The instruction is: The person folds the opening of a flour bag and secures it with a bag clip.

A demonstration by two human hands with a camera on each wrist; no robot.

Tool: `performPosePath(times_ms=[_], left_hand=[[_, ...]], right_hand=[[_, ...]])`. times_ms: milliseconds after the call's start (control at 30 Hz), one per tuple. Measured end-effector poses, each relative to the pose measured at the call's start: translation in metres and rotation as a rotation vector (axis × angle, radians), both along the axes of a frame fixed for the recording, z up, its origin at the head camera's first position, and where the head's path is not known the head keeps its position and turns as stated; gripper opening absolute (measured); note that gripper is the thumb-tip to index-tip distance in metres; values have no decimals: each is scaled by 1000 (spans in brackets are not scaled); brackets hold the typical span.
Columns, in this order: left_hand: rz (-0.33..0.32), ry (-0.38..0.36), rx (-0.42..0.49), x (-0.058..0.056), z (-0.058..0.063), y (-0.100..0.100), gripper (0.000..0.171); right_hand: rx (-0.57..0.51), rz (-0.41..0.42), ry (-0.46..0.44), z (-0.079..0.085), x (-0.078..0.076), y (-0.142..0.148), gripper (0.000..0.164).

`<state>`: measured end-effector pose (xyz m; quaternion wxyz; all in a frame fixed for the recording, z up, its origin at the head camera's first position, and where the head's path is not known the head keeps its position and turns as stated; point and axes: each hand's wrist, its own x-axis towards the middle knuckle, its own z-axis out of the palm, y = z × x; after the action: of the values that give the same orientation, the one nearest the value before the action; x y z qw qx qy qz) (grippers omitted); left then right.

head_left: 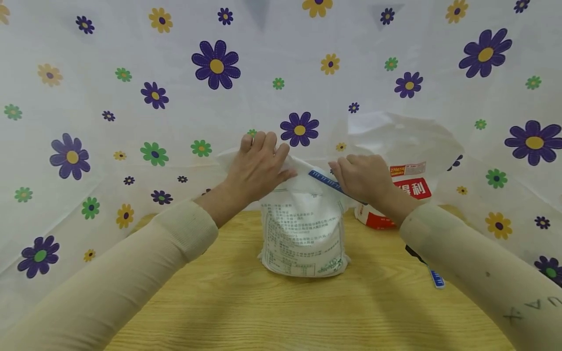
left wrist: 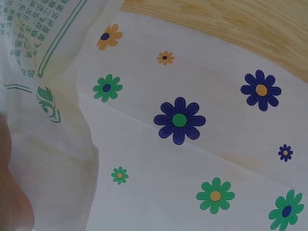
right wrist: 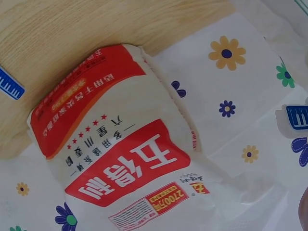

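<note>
A white plastic bag [head_left: 303,234] with green print stands upright on the table. My left hand [head_left: 259,170] grips its gathered top on the left; in the left wrist view part of that hand [left wrist: 13,192] shows at the edge beside the bag [left wrist: 53,163]. My right hand [head_left: 366,180] holds a long blue-and-white bag clip [head_left: 325,179], which slants across the bag's upper right. The clip's far end is near the left thumb. Whether the clip is closed over the plastic is hard to tell. One end of the clip [right wrist: 297,117] shows in the right wrist view.
Behind my right hand stands a red-and-white flour bag [head_left: 412,187], its clear top spread upward. A second blue-tipped clip [head_left: 437,279] lies on the wooden table [head_left: 303,312], partly behind my right forearm. A flower-patterned sheet [head_left: 272,44] hangs at the back.
</note>
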<state>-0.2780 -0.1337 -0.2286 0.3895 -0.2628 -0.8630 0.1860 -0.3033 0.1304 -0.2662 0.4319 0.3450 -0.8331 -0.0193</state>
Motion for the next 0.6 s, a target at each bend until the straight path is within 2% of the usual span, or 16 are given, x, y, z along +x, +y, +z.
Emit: performPosePath(times_ms=[367, 500, 600], left_hand=[[9, 22, -15, -1, 0, 1, 53], [8, 26, -22, -2, 2, 3, 53], [14, 15, -26, -1, 2, 5, 53]], right_hand=[[-47, 41, 36, 8, -3, -22, 37], [-73, 62, 75, 10, -5, -28, 52], [-105, 67, 88, 10, -7, -32, 55]])
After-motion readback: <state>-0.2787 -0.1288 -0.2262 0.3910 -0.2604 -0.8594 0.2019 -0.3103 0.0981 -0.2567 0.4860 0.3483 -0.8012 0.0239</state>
